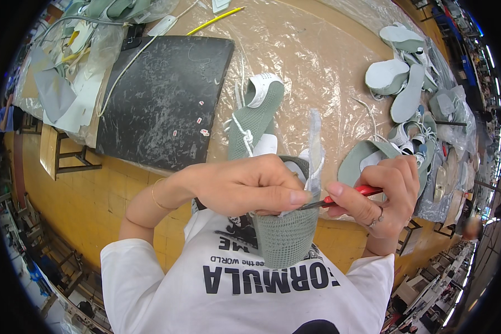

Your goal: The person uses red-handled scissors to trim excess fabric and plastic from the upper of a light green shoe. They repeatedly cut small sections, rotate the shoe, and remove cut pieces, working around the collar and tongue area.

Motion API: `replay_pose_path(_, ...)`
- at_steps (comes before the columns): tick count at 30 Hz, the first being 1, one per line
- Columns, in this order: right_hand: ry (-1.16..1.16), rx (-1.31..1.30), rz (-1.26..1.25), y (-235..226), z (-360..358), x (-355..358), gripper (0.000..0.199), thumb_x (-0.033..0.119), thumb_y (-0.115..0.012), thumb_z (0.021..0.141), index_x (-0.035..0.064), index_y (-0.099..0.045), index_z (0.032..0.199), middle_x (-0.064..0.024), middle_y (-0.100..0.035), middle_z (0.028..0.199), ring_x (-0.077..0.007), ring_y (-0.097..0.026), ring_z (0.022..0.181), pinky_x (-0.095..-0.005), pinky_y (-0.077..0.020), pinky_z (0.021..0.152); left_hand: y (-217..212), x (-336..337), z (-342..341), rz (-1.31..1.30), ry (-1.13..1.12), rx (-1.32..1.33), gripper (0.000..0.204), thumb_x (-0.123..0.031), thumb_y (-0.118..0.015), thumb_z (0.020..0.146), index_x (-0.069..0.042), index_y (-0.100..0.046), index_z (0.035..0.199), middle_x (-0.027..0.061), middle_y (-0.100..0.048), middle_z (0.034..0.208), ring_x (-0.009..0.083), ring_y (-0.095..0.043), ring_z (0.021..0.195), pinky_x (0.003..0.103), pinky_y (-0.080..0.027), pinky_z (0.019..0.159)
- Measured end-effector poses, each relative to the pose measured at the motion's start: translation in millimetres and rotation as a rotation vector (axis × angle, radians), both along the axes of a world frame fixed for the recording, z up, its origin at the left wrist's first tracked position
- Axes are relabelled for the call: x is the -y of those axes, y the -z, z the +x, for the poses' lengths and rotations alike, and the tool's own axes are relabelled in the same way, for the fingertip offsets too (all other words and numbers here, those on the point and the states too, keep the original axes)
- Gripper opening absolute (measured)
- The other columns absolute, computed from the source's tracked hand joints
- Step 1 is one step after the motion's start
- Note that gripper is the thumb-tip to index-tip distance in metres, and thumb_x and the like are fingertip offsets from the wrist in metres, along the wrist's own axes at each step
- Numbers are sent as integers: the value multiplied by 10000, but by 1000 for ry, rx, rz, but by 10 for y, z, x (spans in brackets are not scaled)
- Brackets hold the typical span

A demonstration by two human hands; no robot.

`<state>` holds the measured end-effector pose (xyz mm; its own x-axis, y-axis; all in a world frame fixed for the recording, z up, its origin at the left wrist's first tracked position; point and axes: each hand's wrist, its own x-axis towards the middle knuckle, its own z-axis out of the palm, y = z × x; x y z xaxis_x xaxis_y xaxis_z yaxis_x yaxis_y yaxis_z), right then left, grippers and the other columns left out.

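Observation:
In front of my chest, my left hand (250,186) pinches the top edge of a grey-green knitted shoe upper (288,242), knuckles up. My right hand (381,197) is closed around slim red-handled scissors (367,190). Their dark metal tip points left and meets the upper's edge beside my left thumb. My left fingers hide part of that edge, so I cannot tell whether the blades are apart. A translucent whitish strip (315,145) stands up from the work just beyond my hands. Another grey-green upper with white lace (241,138) lies on the table past my left hand.
A scuffed black board (164,100) lies left on the plastic-covered table (306,50). A yellow pencil (214,21) is at the back. Several shoe uppers and white insoles (385,77) are piled at right. Fabric scraps and plastic (53,83) lie far left. The yellow floor (117,192) shows below.

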<state>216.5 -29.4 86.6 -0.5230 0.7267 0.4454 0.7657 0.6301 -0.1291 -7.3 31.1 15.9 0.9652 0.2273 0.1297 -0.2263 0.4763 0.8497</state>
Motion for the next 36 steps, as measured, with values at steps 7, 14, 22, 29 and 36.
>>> replay_pose_path(7,2,35,91,-14,-5,-2,463,410,-712,584,406,-692,1047,91,-491,738,-109,-443,595,-289,-315,561,1,9,2,-36,13,-1,435,-291,-413,1012,-48,-440,651,-64,-343,570,48,-277,518,242,-247,463)
replay_pose_path(14,-35,26,105,6,10,2,463,392,-719,593,389,-693,1055,85,-466,729,-103,-419,591,-291,-291,551,-11,3,7,-21,16,-1,430,-291,-417,1011,-51,-446,655,-70,-337,574,43,-271,520,239,-246,464)
replay_pose_path(22,-103,0,196,154,45,-27,433,381,-739,631,366,-698,1062,78,-435,700,-106,-389,610,-264,-257,517,10,9,15,-61,40,-7,423,-290,-416,1011,-60,-444,657,-78,-329,580,38,-261,521,236,-238,462)
replay_pose_path(29,-170,-39,216,214,29,-48,428,388,-751,644,355,-698,1067,77,-455,707,-117,-392,620,-262,-261,511,51,17,28,-30,54,9,415,-293,-417,1011,-67,-446,664,-82,-333,585,34,-265,525,232,-238,463)
replay_pose_path(36,44,-355,220,322,230,-121,373,515,-723,706,173,-665,843,32,-489,692,-132,-411,574,-275,-281,494,-105,-37,-71,432,-387,-68,379,-188,-453,978,-11,-455,643,17,-378,540,123,-336,510,303,-308,492)
